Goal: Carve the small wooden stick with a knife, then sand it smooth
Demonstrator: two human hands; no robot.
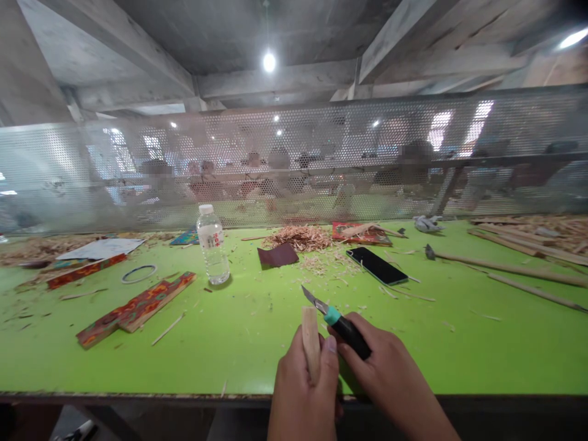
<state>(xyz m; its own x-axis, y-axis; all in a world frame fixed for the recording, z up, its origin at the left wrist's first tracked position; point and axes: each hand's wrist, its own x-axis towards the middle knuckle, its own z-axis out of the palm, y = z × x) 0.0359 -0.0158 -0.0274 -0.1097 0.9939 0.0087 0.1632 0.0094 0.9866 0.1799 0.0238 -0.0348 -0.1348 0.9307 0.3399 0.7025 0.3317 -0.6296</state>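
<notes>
My left hand (305, 383) is closed around a short, pale wooden stick (311, 343), which points up and away from me near the front edge of the table. Just to its right, my right hand (379, 358) grips the black handle of a carving knife (346, 331) with a teal collar. The knife's blade (315, 299) slants up to the left, above the top end of the stick. Whether blade and wood touch, I cannot tell. Past the hands lie a black phone (377, 266) and a dark red piece of sandpaper (278, 255).
A water bottle (214, 245) stands left of centre, behind painted wood pieces (138, 309). Wood shavings (298, 237) are heaped at the back. Long thin sticks (509, 267) lie on the right of the green table (220, 361). A perforated metal screen (257, 184) closes off the far side.
</notes>
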